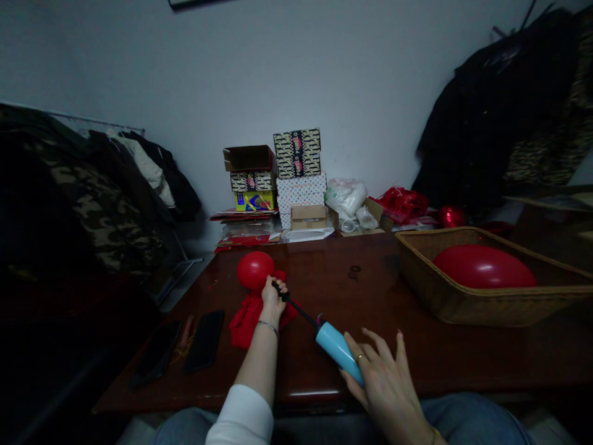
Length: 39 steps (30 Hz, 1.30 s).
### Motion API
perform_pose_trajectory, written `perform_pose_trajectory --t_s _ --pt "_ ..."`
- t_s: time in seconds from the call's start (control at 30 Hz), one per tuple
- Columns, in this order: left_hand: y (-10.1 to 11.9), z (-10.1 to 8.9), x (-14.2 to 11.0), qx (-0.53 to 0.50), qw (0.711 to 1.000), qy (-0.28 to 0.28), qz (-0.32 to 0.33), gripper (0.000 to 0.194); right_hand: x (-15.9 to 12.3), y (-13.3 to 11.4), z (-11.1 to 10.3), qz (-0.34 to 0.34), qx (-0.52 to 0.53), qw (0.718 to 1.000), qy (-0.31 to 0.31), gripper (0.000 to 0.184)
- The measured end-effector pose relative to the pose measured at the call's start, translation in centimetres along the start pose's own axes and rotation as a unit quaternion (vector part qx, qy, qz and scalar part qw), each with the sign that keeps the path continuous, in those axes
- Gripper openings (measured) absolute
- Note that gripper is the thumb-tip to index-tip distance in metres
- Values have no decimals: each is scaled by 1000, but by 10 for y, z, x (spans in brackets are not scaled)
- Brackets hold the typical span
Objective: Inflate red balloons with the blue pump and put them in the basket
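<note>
My left hand (273,295) is closed around the black handle of a light blue balloon pump (336,347), whose dark rod is drawn out. My right hand (386,380) has the near end of the blue barrel between thumb and index finger, while its other fingers stretch away. Just beyond my left hand sits a small inflated red balloon (256,271); whether the hand touches it I cannot tell. Beneath the left wrist lies crumpled red material (245,324), partly covered by the forearm.
On the right of the brown table (319,266) stands a wicker basket (482,309) holding a large red balloon (484,267). A dark coil (354,272) lies mid-table. A black phone-like slab (204,341) lies at left. Stacked boxes (299,154) stand at the back wall.
</note>
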<state>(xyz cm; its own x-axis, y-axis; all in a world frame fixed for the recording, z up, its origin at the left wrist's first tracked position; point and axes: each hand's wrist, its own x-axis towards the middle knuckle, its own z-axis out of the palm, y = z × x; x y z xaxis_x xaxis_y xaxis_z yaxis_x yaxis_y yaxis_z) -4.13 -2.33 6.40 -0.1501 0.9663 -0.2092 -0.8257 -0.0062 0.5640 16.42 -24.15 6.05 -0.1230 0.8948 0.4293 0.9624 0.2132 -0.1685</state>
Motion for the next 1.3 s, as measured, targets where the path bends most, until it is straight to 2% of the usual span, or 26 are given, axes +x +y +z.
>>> perform_pose_trajectory --t_s 0.13,0.37,0.53,0.77,0.93,1.1,1.2,1.3 --pt "-7 4 -9 -18 999 -19 -25 24 10 -9 -2 20 -5 1000 -13 46" --pt "-29 8 -28 -5 998 -34 -51 25 54 -30 8 24 -13 999 -24 45" --pt "-31 4 -25 4 999 -29 -35 24 66 -39 17 26 -7 999 -27 47" --pt "-28 -2 -12 8 1000 3 -25 25 51 -34 14 18 -5 1000 -24 47" --pt "-13 -1 -8 18 1000 15 -18 25 18 -9 9 2 2 1000 -18 49" --pt "-3 0 -1 13 1000 8 -13 24 -11 12 12 -38 -15 999 26 53" --pt "-5 0 -1 6 1000 15 -8 25 -14 11 11 -31 -14 999 28 53" --pt "-11 2 -6 4 1000 21 -11 25 -4 1 8 -6 -3 1000 7 49"
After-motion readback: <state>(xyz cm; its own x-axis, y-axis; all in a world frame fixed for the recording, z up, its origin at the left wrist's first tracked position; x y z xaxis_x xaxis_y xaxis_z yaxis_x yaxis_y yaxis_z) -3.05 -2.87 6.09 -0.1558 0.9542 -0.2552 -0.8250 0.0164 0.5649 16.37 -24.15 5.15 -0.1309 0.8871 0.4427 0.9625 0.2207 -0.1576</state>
